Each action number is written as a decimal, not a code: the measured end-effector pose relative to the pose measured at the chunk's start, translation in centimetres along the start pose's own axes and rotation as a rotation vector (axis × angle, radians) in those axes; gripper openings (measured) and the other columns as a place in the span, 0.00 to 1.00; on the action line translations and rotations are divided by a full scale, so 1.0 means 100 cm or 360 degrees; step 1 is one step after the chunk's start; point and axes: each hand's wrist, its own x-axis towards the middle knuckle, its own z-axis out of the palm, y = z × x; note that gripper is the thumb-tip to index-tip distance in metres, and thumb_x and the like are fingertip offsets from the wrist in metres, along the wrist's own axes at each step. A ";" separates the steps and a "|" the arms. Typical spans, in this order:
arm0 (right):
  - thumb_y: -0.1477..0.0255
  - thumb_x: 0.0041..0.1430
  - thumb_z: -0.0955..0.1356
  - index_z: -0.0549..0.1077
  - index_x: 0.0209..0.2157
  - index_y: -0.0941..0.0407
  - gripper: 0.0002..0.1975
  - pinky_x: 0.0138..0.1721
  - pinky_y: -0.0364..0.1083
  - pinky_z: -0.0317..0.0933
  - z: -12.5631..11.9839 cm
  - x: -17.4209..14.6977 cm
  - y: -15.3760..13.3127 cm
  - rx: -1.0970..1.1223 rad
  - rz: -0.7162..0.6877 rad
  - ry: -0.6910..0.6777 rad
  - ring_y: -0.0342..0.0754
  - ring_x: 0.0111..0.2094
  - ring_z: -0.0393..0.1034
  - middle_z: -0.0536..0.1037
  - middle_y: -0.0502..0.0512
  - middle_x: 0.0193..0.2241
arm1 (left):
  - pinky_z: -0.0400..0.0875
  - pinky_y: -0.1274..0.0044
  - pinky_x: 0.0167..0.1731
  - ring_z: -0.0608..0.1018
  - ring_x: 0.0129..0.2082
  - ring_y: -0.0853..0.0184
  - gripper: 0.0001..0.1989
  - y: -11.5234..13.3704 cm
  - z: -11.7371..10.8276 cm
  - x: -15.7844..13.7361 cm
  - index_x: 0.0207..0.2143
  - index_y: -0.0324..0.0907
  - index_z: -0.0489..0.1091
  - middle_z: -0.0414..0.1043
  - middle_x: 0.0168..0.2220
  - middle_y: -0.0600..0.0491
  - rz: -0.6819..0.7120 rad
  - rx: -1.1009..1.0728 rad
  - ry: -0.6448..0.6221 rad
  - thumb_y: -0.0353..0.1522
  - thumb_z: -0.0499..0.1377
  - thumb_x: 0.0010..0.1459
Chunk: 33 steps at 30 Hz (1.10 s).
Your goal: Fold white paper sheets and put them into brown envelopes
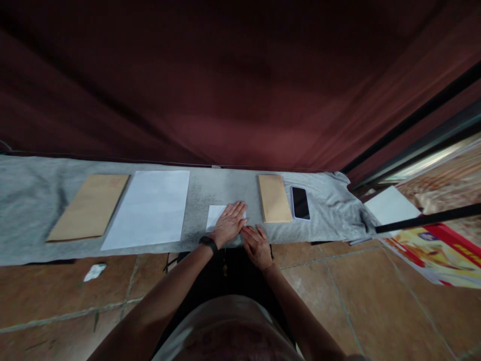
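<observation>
One packet (275,199) between hands (228,223) and phone (300,203)

This looks like a room in a home — brown floor tiles (349,281), a dark red curtain (225,100) on the far side. Grey cloth (221,185) covers the long surface.

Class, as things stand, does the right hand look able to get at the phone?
Probably yes: nothing covers the phone. The smaller brown envelope lies partly between it and the right hand, but looks flat enough to reach over.
</observation>
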 end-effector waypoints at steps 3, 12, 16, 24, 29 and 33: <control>0.75 0.69 0.60 0.69 0.63 0.55 0.23 0.70 0.58 0.48 0.002 -0.001 0.000 -0.0004 -0.0001 0.0023 0.49 0.63 0.65 0.73 0.57 0.61 | 0.47 0.61 0.71 0.56 0.72 0.60 0.29 0.000 0.001 -0.004 0.70 0.38 0.56 0.54 0.71 0.46 -0.0050 0.0019 0.0022 0.40 0.45 0.71; 0.76 0.70 0.59 0.71 0.61 0.54 0.22 0.70 0.59 0.49 0.007 -0.003 0.000 -0.0027 -0.0029 0.0088 0.49 0.63 0.66 0.74 0.57 0.61 | 0.50 0.61 0.70 0.54 0.73 0.59 0.31 -0.020 -0.006 -0.035 0.71 0.37 0.54 0.53 0.72 0.43 -0.0292 0.0115 0.0056 0.43 0.43 0.71; 0.75 0.71 0.59 0.71 0.61 0.54 0.21 0.70 0.58 0.48 0.004 -0.002 -0.003 0.0014 0.0014 0.0119 0.49 0.63 0.66 0.75 0.57 0.60 | 0.52 0.59 0.70 0.55 0.72 0.55 0.31 -0.033 -0.015 -0.055 0.70 0.36 0.55 0.53 0.71 0.41 -0.0430 0.0125 0.0114 0.43 0.42 0.72; 0.71 0.73 0.59 0.68 0.64 0.57 0.22 0.71 0.58 0.48 0.000 0.026 -0.023 0.0079 -0.0035 0.0057 0.51 0.67 0.60 0.69 0.58 0.64 | 0.53 0.61 0.70 0.56 0.72 0.58 0.30 -0.021 -0.022 -0.091 0.72 0.39 0.52 0.54 0.71 0.45 -0.0151 0.0048 0.0230 0.39 0.46 0.72; 0.66 0.74 0.61 0.64 0.67 0.56 0.23 0.70 0.57 0.49 0.010 0.040 -0.031 -0.0103 0.0031 -0.0096 0.52 0.69 0.58 0.65 0.59 0.67 | 0.55 0.60 0.69 0.57 0.72 0.56 0.30 -0.014 -0.017 -0.100 0.70 0.38 0.57 0.55 0.71 0.42 -0.0139 0.0061 0.0188 0.41 0.49 0.71; 0.65 0.74 0.61 0.60 0.69 0.57 0.26 0.70 0.58 0.48 0.010 0.041 -0.021 -0.0259 0.0126 -0.0094 0.55 0.69 0.56 0.61 0.59 0.69 | 0.55 0.60 0.69 0.57 0.72 0.54 0.32 -0.019 -0.017 -0.105 0.70 0.35 0.56 0.54 0.71 0.38 -0.0176 0.0062 0.0229 0.43 0.51 0.70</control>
